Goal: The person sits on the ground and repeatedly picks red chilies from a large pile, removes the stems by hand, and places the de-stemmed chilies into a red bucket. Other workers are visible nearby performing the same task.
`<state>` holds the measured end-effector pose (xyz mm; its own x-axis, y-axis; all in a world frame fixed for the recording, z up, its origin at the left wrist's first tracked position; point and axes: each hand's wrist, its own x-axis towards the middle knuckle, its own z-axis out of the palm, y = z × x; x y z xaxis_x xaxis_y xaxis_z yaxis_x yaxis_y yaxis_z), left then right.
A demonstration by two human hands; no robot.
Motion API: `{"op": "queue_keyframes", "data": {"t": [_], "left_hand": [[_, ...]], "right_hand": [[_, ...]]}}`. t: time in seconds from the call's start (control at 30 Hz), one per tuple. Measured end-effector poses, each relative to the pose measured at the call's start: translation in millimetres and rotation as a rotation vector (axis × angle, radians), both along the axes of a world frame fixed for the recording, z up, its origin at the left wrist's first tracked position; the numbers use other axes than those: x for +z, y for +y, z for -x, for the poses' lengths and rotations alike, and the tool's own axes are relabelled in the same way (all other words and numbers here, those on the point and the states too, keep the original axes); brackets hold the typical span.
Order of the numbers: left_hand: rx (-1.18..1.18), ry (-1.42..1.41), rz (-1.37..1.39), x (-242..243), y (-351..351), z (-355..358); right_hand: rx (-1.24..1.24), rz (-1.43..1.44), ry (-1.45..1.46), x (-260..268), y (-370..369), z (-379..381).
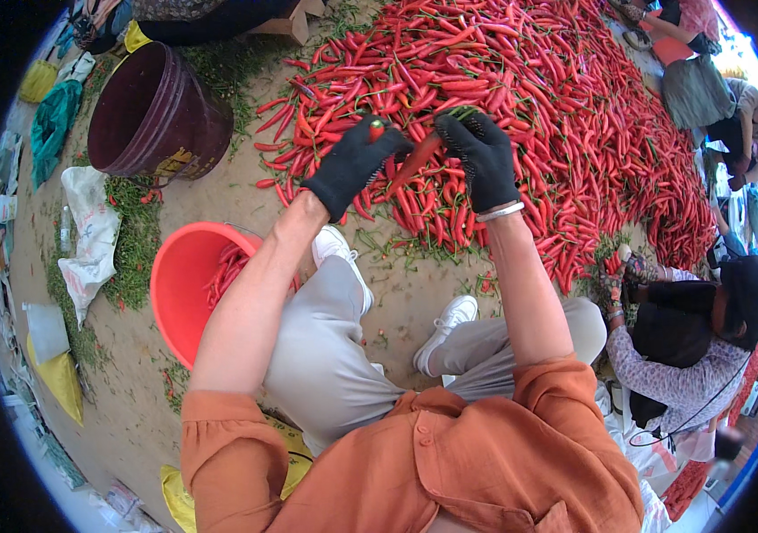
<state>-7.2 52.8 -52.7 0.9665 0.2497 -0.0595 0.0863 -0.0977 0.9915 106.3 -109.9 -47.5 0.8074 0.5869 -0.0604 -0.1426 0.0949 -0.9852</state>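
Observation:
A large heap of red chili peppers point(552, 120) spreads on the ground before me. Over its near left part, my left hand point(360, 160), in a black glove, is closed on a red chili pepper point(376, 129) whose end shows at the fingers. My right hand point(479, 156), also gloved in black, grips another red chili pepper point(415, 163) near its upper end, with green stem showing at the fingertips. That pepper slants down between the two hands. Below my left forearm, a red plastic bucket point(175, 293) holds some chili peppers.
A dark maroon bucket point(152, 113) lies tilted at the upper left, beside green stem litter point(135, 246) and a white sack point(89, 233). A person in a patterned top point(678, 380) sits close on the right, hands at the heap. Other people are at the upper edges.

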Motion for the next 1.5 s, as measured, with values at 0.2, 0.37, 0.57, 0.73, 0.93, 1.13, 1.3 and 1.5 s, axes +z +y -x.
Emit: {"op": "queue_keyframes", "data": {"t": [0.2, 0.37, 0.57, 0.73, 0.93, 1.13, 1.3, 1.5], "left_hand": [[0.061, 0.114, -0.28, 7, -31, -6], [-0.046, -0.037, -0.812, 8, -19, -7], [0.319, -0.15, -0.111, 18, 4, -7], [0.326, -0.016, 0.048, 0, 16, 6], [0.271, 0.045, 0.092, -3, 14, 10], [0.287, 0.027, 0.232, 1, 18, 11], [0.225, 0.077, 0.159, 8, 11, 8], [0.208, 0.122, 0.179, -8, 21, 17]], "right_hand": [[0.002, 0.015, -0.091, -7, 14, 4], [0.169, -0.276, 0.494, -27, 3, -8], [0.857, 0.799, -0.725, -166, -81, -24], [0.257, 1.059, -0.665, -192, -80, 13], [0.264, 1.037, -0.839, -240, -80, -5], [0.211, 0.494, -0.437, -161, -61, -36], [1.052, 0.651, -1.266, -173, -74, 15], [1.333, 0.859, -1.083, -176, -90, 43]]}}
